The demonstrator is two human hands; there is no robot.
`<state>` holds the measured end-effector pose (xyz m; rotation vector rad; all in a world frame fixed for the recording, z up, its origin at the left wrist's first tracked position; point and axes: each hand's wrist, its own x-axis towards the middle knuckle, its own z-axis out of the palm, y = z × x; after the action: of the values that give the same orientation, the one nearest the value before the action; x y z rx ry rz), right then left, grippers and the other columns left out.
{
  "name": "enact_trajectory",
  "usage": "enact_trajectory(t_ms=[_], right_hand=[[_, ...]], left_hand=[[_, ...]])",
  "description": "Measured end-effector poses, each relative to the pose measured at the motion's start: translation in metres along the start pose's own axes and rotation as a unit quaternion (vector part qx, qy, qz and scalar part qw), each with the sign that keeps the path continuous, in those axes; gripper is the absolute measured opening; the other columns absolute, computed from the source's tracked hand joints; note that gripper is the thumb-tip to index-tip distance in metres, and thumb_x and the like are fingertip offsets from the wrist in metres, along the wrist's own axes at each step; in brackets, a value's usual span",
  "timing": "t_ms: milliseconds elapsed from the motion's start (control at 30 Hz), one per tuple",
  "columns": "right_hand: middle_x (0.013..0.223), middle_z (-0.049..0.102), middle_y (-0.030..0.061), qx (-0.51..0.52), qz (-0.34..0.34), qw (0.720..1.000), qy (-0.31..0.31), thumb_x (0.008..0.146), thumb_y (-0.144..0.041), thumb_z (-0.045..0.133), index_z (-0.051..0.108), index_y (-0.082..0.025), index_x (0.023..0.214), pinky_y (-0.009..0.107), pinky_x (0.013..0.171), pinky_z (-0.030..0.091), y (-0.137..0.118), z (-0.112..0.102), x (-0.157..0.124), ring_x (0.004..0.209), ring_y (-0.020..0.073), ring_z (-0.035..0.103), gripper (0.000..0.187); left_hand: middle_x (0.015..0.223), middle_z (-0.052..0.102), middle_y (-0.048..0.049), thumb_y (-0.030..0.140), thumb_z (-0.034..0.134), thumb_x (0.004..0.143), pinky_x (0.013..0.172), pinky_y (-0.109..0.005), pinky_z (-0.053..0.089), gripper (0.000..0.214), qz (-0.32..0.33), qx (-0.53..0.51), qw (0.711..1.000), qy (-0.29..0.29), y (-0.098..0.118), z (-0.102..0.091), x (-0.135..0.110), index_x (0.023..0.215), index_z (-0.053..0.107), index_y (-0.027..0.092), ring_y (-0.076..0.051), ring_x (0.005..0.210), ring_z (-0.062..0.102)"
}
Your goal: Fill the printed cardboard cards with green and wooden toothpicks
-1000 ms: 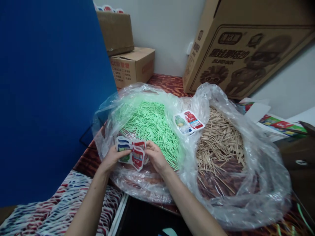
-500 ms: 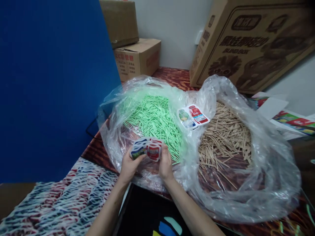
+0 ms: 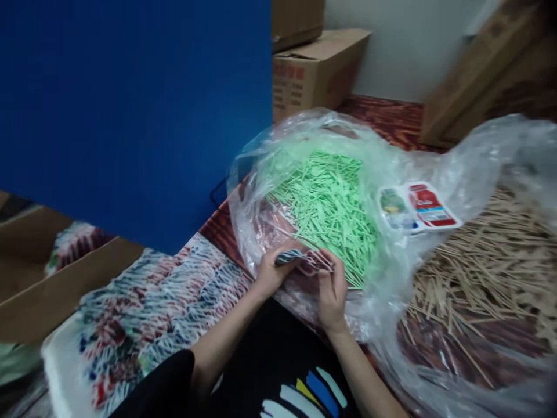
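Left hand (image 3: pixel 273 270) and right hand (image 3: pixel 333 293), both grasping: between them, fingers closed on its two ends, a small stack of cards (image 3: pixel 314 262), held above the near edge of the green sticks (image 3: pixel 333 212). The stack is blurred; it appears to be several cards thick. The sticks lie in a clear plastic bag (image 3: pixel 244 174) on the table (image 3: pixel 383 119). Right: brown sticks (image 3: pixel 491 264); between the two heaps, a flat double card (image 3: pixel 430 206) on the plastic. Lower left: dense rows of cards (image 3: pixel 169 296). Upper left: blue panel (image 3: pixel 130 116).
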<state>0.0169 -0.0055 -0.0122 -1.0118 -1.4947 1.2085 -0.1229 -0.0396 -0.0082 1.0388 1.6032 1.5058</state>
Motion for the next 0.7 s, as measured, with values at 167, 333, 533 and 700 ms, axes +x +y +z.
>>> enact_trajectory(t_ms=[167,333,533,700], right_hand=[[0.103,0.064,0.0102,-0.052,-0.03,0.998,0.006,0.087,-0.041,0.053,0.058,-0.017,0.109,0.041,0.087,0.045,-0.003,-0.005,-0.002,0.095,0.025,0.06,0.032],[0.113,0.06,0.0144,-0.046,-0.062,0.997,-0.001,0.091,-0.046,0.044,0.054,-0.015,0.121,0.044,0.09,0.043,-0.015,-0.01,-0.01,0.105,0.0289,0.058,0.044],[0.097,0.065,0.0105,-0.1,-0.005,0.991,-0.087,0.091,-0.043,0.046,0.065,-0.016,0.096,0.042,0.087,0.044,0.005,-0.015,-0.014,0.094,0.0248,0.06,0.034],[0.093,0.066,0.0091,-0.094,0.016,0.988,-0.122,0.09,-0.045,0.047,0.066,-0.016,0.093,0.042,0.085,0.046,0.02,-0.017,-0.016,0.09,0.0238,0.061,0.034]], left_hand=[[0.089,0.072,-0.0059,0.037,0.071,0.074,0.083,-0.034,0.05,0.02,0.029,-0.026,0.999,-0.022,0.012,-0.001,0.001,0.083,0.072,0.019,-0.023,0.086,0.065],[0.084,0.071,-0.0045,0.034,0.073,0.073,0.078,-0.031,0.051,0.02,0.006,-0.081,0.996,-0.022,0.04,-0.038,-0.022,0.082,0.069,0.016,-0.021,0.083,0.066],[0.085,0.073,-0.0072,0.033,0.072,0.072,0.077,-0.034,0.053,0.021,-0.086,0.048,0.994,0.055,0.065,-0.142,-0.086,0.082,0.071,0.014,-0.022,0.081,0.067],[0.083,0.075,-0.0063,0.035,0.079,0.057,0.083,-0.039,0.053,0.029,-0.238,0.177,0.935,0.193,0.062,-0.254,-0.17,0.078,0.072,0.016,-0.026,0.082,0.067]])
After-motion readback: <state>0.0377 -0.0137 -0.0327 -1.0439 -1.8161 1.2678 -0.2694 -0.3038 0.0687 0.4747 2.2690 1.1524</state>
